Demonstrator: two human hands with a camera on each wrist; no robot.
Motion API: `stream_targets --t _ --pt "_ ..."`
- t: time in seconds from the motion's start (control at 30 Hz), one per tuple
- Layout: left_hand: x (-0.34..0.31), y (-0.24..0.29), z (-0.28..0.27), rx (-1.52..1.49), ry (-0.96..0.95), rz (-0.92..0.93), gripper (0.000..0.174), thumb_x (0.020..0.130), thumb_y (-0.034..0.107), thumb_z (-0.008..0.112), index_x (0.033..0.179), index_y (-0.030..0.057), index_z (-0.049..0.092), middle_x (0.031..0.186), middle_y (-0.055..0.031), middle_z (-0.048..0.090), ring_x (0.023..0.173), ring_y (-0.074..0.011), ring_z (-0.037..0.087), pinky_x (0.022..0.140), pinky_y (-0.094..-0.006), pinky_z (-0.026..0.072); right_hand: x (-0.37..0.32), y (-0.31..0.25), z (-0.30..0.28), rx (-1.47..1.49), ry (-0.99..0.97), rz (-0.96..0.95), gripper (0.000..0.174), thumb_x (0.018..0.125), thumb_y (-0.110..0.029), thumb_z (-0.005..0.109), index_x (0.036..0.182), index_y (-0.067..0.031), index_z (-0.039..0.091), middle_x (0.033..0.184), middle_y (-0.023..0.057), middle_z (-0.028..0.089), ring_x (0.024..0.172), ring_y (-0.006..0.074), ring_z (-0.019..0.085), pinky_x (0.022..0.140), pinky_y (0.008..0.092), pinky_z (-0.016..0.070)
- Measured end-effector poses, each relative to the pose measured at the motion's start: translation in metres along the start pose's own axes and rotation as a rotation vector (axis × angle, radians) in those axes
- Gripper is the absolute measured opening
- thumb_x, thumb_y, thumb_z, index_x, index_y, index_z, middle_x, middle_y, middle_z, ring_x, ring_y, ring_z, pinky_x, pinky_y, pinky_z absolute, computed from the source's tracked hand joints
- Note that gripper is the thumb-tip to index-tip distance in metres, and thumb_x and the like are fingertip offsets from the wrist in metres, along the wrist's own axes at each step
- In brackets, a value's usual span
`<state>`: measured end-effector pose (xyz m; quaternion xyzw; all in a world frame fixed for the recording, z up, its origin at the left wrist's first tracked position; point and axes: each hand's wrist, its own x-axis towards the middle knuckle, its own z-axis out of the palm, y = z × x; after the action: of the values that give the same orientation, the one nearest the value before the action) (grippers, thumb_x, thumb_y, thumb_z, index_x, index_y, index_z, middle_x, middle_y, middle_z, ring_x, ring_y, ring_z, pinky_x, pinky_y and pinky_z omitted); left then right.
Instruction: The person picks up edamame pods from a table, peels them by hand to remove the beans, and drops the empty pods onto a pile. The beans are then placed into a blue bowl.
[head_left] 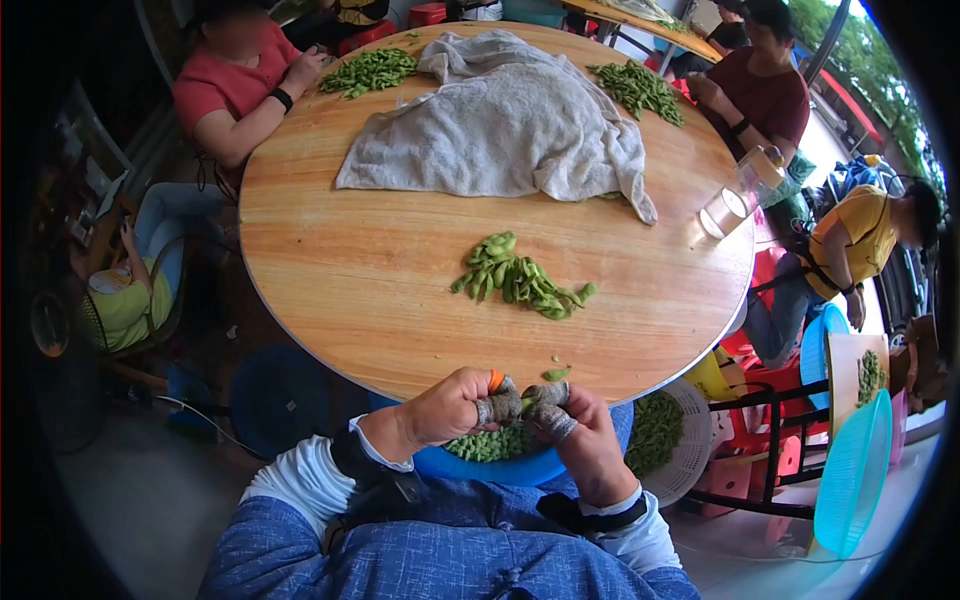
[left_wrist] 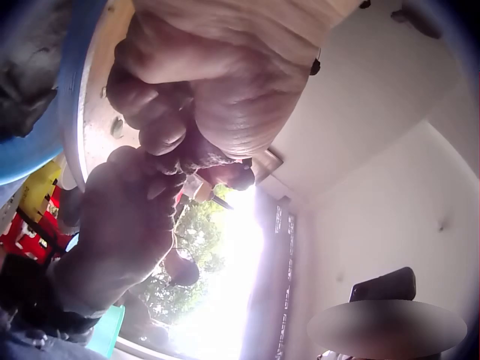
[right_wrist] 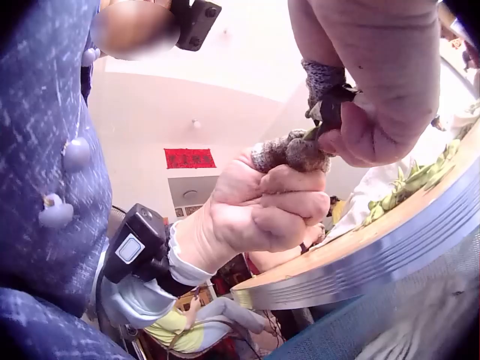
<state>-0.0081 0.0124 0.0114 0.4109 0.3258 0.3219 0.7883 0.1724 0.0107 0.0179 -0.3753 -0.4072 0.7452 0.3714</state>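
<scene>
Low in the head view, both hands meet over a blue basin [head_left: 430, 464] of shelled green beans [head_left: 487, 445]. The left hand [head_left: 440, 408] and the right hand [head_left: 592, 445] pinch a small green bean pod [right_wrist: 312, 132] between their fingertips, mostly hidden by them. Grey cloth wraps [head_left: 497, 405] cover the thumb and a finger of the left hand, with an orange band beside them. Similar wraps [head_left: 549, 410] sit on the right hand's digits. A loose pod [head_left: 556, 374] lies at the table edge just beyond the hands; a pile of pods [head_left: 520, 280] lies farther in.
The round wooden table [head_left: 340, 260] has a grey towel [head_left: 500, 130] over its middle and glasses [head_left: 724, 213] at the right. A white basket [head_left: 697, 440] of pods stands right of the basin. People sit around the table, with more pod piles [head_left: 368, 72].
</scene>
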Motion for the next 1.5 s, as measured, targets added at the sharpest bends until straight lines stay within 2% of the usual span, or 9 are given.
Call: stream_targets --t 0.1,0.3,0.33,0.53,0.8,0.93,1.03,1.23,1.5 --pt "0.005 -0.003 0.000 0.163 0.032 0.092 0.020 0.080 0.025 0.057 0.075 0.0064 0.053 0.055 0.0042 0.043 0.048 -0.0035 0.037 0.043 -0.0177 0.0282 0.004 0.005 -0.002 0.030 0.024 0.028 0.010 0.081 -0.009 0.053 0.087 -0.0015 0.056 0.077 -0.0021 0.057 0.067 0.0036 0.049 0.059 0.0170 0.0372" --pt "-0.004 -0.002 0.012 1.423 0.324 0.600 0.024 0.064 0.006 0.061 0.086 -0.0001 0.053 0.068 -0.0135 0.053 0.062 -0.0264 0.055 0.056 -0.0319 0.0434 0.004 0.009 -0.001 0.024 0.026 -0.024 0.011 0.080 -0.008 0.054 0.089 -0.0008 0.056 0.077 -0.0017 0.057 0.070 0.0045 0.050 0.062 0.0183 0.0393" --pt "-0.004 -0.005 0.009 1.347 0.292 0.595 0.031 0.058 0.002 0.059 0.088 -0.0009 0.052 0.076 -0.0158 0.055 0.068 -0.0324 0.055 0.058 -0.0352 0.0446 0.003 0.011 -0.001 0.035 0.020 -0.045 0.012 0.080 -0.008 0.055 0.089 -0.0004 0.056 0.077 -0.0015 0.057 0.070 0.0049 0.050 0.063 0.0186 0.0398" --pt "-0.001 -0.021 0.007 0.730 0.278 0.601 0.010 0.074 0.006 0.055 0.081 -0.0004 0.052 0.071 -0.0118 0.053 0.062 -0.0221 0.054 0.057 -0.0294 0.0426 -0.001 0.017 0.000 -0.004 -0.051 -0.240 0.013 0.080 -0.005 0.054 0.091 0.0018 0.054 0.082 0.0013 0.057 0.076 0.0082 0.051 0.069 0.0212 0.0411" --pt "-0.007 -0.021 0.009 0.751 0.301 0.364 0.009 0.080 0.008 0.049 0.081 0.0000 0.051 0.067 -0.0074 0.053 0.060 -0.0160 0.050 0.057 -0.0263 0.0402 -0.002 0.026 -0.003 -0.299 0.006 -0.319 0.013 0.074 0.000 0.056 0.087 0.0016 0.055 0.079 0.0059 0.057 0.073 0.0120 0.054 0.065 0.0235 0.0423" --pt "-0.006 -0.027 0.012 0.542 0.335 0.341 0.008 0.080 0.007 0.049 0.081 -0.0010 0.050 0.061 -0.0033 0.050 0.056 -0.0104 0.047 0.052 -0.0261 0.0403 -0.003 0.017 0.006 -0.665 0.059 -0.500 0.020 0.062 0.006 0.058 0.081 -0.0003 0.056 0.071 0.0140 0.054 0.064 0.0276 0.054 0.058 0.0291 0.0423" --pt "-0.007 -0.022 0.015 0.143 0.315 0.048 0.006 0.080 0.007 0.050 0.081 0.0015 0.050 0.061 0.0011 0.046 0.055 -0.0070 0.043 0.049 -0.0224 0.0369 -0.004 0.013 0.008 -0.768 0.057 -0.576 0.019 0.060 0.007 0.059 0.078 -0.0004 0.055 0.069 0.0140 0.053 0.062 0.0302 0.053 0.054 0.0317 0.0421" --pt "-0.003 -0.022 0.015 0.253 0.273 0.102 0.009 0.085 0.014 0.046 0.085 0.0061 0.049 0.061 0.0046 0.045 0.050 -0.0023 0.038 0.044 -0.0158 0.0285 -0.008 0.014 0.003 -0.876 0.093 -0.646 0.021 0.057 0.008 0.059 0.076 -0.0010 0.054 0.068 0.0128 0.052 0.060 0.0299 0.052 0.052 0.0336 0.0418" --pt "-0.003 -0.028 0.016 -0.133 0.202 0.011 0.015 0.076 -0.004 0.041 0.083 0.0045 0.050 0.066 0.0026 0.048 0.058 -0.0040 0.043 0.051 -0.0184 0.0351 -0.014 0.013 0.003 -0.860 0.032 -0.618 0.020 0.061 0.007 0.061 0.078 -0.0013 0.055 0.070 0.0121 0.053 0.060 0.0270 0.053 0.052 0.0313 0.0423"
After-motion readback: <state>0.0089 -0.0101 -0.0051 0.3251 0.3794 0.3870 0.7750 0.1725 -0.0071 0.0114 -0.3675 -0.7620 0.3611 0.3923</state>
